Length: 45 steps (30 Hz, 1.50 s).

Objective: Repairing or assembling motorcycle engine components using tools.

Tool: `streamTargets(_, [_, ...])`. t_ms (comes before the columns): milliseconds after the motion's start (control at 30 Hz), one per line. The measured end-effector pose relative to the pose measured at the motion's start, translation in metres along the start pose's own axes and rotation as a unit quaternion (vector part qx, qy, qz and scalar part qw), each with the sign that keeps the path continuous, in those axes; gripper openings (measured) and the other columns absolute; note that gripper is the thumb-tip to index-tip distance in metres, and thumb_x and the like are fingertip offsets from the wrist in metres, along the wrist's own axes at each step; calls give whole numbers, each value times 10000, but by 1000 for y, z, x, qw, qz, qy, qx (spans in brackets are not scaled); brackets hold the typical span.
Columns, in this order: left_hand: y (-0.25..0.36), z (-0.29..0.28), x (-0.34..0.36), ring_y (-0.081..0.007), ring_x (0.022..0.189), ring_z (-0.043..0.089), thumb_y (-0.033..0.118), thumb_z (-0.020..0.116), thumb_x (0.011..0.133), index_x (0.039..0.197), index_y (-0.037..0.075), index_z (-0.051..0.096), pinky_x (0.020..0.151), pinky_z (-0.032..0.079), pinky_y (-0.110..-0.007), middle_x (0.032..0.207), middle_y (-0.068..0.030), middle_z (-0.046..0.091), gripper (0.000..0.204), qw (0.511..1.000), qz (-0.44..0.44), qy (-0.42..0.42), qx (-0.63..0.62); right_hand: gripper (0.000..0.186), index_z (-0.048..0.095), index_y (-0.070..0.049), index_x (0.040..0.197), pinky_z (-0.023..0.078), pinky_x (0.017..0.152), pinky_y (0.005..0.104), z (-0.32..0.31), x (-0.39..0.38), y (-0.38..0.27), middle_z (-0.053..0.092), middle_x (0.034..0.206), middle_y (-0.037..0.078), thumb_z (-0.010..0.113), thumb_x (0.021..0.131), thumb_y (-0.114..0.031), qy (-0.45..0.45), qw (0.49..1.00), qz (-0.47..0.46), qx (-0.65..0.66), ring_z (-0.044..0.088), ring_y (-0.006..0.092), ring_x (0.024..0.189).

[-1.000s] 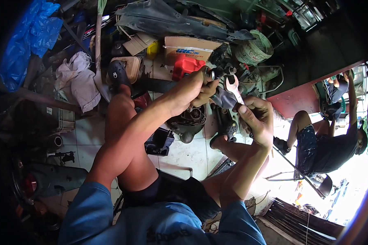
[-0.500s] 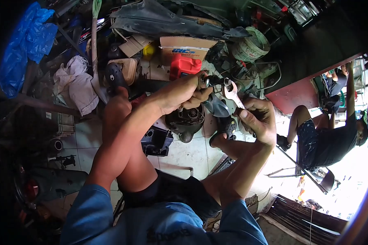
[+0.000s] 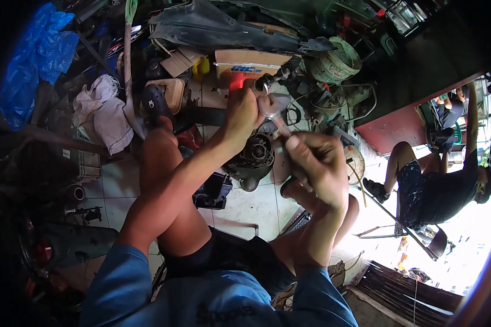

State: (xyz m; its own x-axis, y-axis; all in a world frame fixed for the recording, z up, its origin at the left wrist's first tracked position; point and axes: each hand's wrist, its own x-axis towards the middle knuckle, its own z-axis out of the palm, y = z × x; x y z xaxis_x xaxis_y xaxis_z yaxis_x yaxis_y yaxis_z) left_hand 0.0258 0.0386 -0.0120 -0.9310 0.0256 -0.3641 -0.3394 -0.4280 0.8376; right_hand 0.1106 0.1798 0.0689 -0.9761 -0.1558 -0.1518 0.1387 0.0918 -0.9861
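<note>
My left hand (image 3: 242, 115) is closed round a small dark metal part (image 3: 263, 83) with a shiny end, held up in front of the red jug (image 3: 236, 82). Between the thumb and curled fingers of my right hand (image 3: 321, 166) is a combination wrench (image 3: 278, 124). Its jaw end lies right by my left fingers, slightly blurred; whether it grips the part I cannot tell. Below both hands, a greasy round engine casing (image 3: 249, 158) sits on the tiles between my legs. Beside it is a black plastic box (image 3: 213, 192).
A cardboard box (image 3: 251, 59), a dirty white bucket (image 3: 338, 61) and a long black fairing (image 3: 218, 26) lie beyond my hands. At left are a shovel (image 3: 129, 82) and a whitish cloth (image 3: 105, 111). To the right, another person (image 3: 442, 188) sits by the bright opening.
The wrench in my right hand has moved left and down, turning as it goes. My left hand has drawn left with the metal part, which is tilted differently. My right knee has swung outward.
</note>
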Motion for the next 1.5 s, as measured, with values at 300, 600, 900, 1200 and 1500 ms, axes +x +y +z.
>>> streamTargets(300, [26,-8,-5,-72,401,260,390,218,964,752,99,453,379,175,-251,548,49,307,430,991,44,-126,25,237,652,29,866,299,456,205,-8,-4,-10,530,579,-35,653,878,-208,100,993,-21,-66,412,24,508])
streamTargets(600, [35,-14,-16,-56,396,162,452,238,972,566,154,297,390,141,-238,491,64,217,507,935,-103,-338,42,209,654,30,885,389,609,229,-40,-4,2,599,706,6,669,859,-177,60,997,9,-55,498,73,659])
streamTargets(900, [34,-18,-17,-51,367,176,551,294,960,557,128,330,361,143,-228,475,69,226,585,848,-171,-499,51,222,651,54,944,453,661,242,-54,-4,8,658,812,72,691,837,-137,-40,996,-82,-25,596,110,758])
streamTargets(1200, [32,-13,-15,-46,371,173,531,280,971,549,123,331,358,142,-219,479,68,237,589,832,-193,-514,78,244,644,68,946,438,698,240,-60,-11,9,649,805,77,684,836,-146,-33,994,-92,-51,571,100,774])
streamTargets(1500, [38,-22,-15,-35,373,173,478,288,986,544,126,313,357,131,-213,484,70,221,566,802,-218,-539,137,211,625,60,855,422,564,245,-60,-12,0,612,715,64,667,840,-146,-77,991,-48,-103,544,99,619])
